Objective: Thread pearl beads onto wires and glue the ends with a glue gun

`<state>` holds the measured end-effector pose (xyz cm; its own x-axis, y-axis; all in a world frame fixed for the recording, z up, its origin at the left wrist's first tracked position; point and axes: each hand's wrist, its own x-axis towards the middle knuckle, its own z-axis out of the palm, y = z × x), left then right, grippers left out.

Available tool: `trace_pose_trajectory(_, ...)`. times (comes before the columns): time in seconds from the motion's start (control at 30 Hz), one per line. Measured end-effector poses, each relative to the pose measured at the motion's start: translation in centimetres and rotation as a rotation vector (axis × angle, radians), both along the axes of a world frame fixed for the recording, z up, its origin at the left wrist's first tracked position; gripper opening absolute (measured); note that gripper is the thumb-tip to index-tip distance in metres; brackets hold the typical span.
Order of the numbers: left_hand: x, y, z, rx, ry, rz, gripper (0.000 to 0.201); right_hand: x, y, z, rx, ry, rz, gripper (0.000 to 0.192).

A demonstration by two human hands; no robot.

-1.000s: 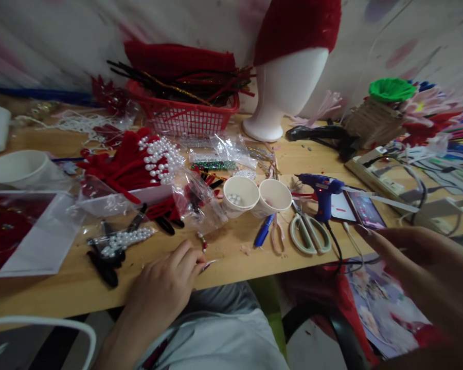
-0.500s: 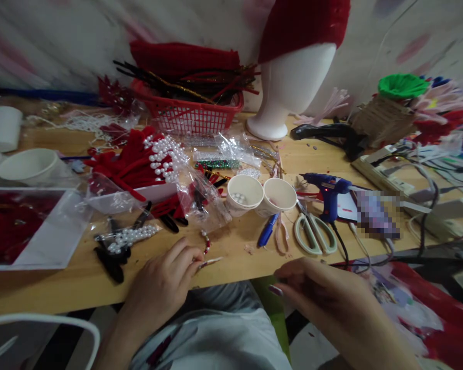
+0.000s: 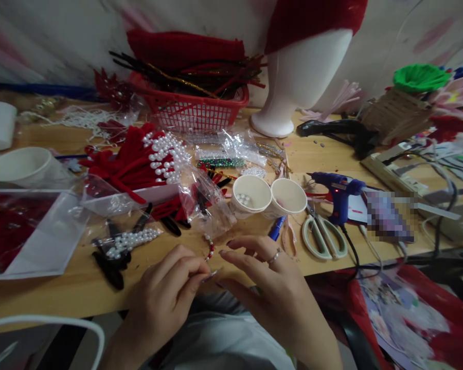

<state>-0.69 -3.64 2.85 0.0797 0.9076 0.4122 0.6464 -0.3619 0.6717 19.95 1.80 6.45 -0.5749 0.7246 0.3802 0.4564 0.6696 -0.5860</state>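
- The person's left hand [image 3: 165, 288] was over the near edge of the wooden table [image 3: 61, 293], its thumb and forefinger pinched together on a thin pale piece [image 3: 213, 274].
- The piece poked out to the right of those fingertips; it was too small for me to tell what it was.
- The right hand [image 3: 270, 282] hung just to the right of it with thumb and fingers spread, a ring [image 3: 273, 257] on one finger, and I could see nothing in its grasp.
- A short strand of red and white beads [image 3: 210, 249] showed just past the left fingertips; I couldn't tell whether it was joined to the pale piece.
- Beyond the hands stood two paper cups side by side, the left cup [image 3: 259, 187] with white beads at the bottom, the right cup [image 3: 293, 191] beside it.
- A blue pen [image 3: 277, 228] lay partly behind the right hand, with pale-handled scissors [image 3: 318, 236] to its right.
- Farther right was a blue glue gun [image 3: 339, 191], its small red light glowing.
- On the left lay a clear bag of pearl beads [image 3: 129, 241].
- At the far side, a red basket [image 3: 200, 113] of fuzzy stems sat left of a white head form [image 3: 306, 77] wearing a red cap [image 3: 316, 23].
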Motion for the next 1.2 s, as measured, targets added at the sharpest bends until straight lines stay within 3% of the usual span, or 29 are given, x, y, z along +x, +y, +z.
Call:
trace_pose_trajectory(0.3,0.3,0.1,0.3,-0.006,-0.009,-0.006,0.026,-0.7,0.5,0.0,-0.016,0.012,0.029,0.015)
trace_pose_trajectory(0.6,0.1,-0.1,0.2,0.0,0.096,0.01,0.023,0.3,0.9,0.1,0.016,-0.019,0.063,0.018)
trace_pose_trajectory(0.93,-0.1,0.2,0.9,0.03,0.172,-0.063,0.015,1.2,0.6,0.2,0.016,-0.026,0.062,0.015)
trace_pose_trajectory(1.2,0.5,0.2,0.5,0.013,0.138,-0.043,0.016,1.4,0.4,0.4,-0.01,-0.032,0.047,0.022)
